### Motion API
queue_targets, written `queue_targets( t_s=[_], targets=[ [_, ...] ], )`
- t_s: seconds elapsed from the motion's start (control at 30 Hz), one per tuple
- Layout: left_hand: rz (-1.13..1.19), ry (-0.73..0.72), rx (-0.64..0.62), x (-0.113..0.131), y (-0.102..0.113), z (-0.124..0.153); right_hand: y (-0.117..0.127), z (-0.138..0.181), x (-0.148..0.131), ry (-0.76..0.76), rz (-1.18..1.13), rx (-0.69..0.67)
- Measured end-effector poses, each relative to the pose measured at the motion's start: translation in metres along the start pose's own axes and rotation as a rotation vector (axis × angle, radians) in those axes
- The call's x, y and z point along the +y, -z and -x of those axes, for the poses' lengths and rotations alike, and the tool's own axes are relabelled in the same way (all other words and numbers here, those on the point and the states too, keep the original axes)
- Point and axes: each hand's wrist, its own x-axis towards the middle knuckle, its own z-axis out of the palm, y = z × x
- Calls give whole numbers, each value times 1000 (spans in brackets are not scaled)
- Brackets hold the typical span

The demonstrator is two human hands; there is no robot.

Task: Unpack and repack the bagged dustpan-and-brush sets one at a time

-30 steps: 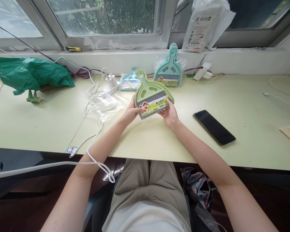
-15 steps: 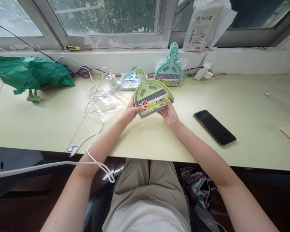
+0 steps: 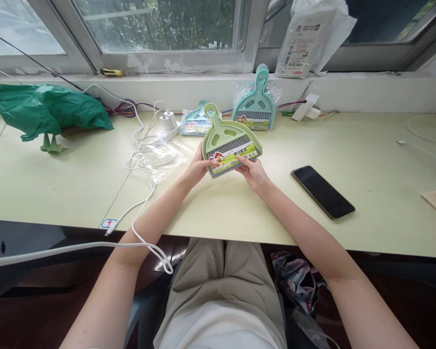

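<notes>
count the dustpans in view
At least 3: green dustpan in left hand and right hand, blue dustpan behind left, teal dustpan behind right, where stacked handles suggest more hidden.

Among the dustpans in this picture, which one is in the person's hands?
The light green dustpan, held between the left hand and the right hand. The pale blue dustpan and the dustpan stack are farther back, near the wall, untouched.
</notes>
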Motion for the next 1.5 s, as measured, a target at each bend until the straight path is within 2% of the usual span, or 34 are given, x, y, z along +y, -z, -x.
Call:
queue_targets(
  t_s=[0.53,0.77,0.8,0.87,0.93,0.97,1.03,1.13,1.23,1.33,1.5],
  targets=[
    [26,34,56,4,-3,0,-3,2,-1,14,-31,13],
    [-14,67,-52,8,2,-5,2,-1,-4,18,-12,11],
    [-77,66,-30,9,5,-6,4,-1,-5,23,-16,7],
    [-342,44,126,14,12,-8,7,-3,-9,34,-32,12],
    [-812,22,401,20,25,-7,11,-4,-14,43,-51,31],
    [-1076,69,504,23,33,-7,12,-5,-16,46,-61,40],
    [-1486,217,622,29,50,-5,14,-6,-19,47,-70,55],
    [-1753,408,589,33,74,-2,16,-7,-21,38,-65,75],
    [-1780,448,463,32,84,-1,16,-7,-19,24,-50,78],
    [-1792,415,342,28,77,-1,15,-7,-18,3,-20,72],
    [-1825,332,290,24,61,-2,15,-6,-17,-15,1,36]
  ],
)
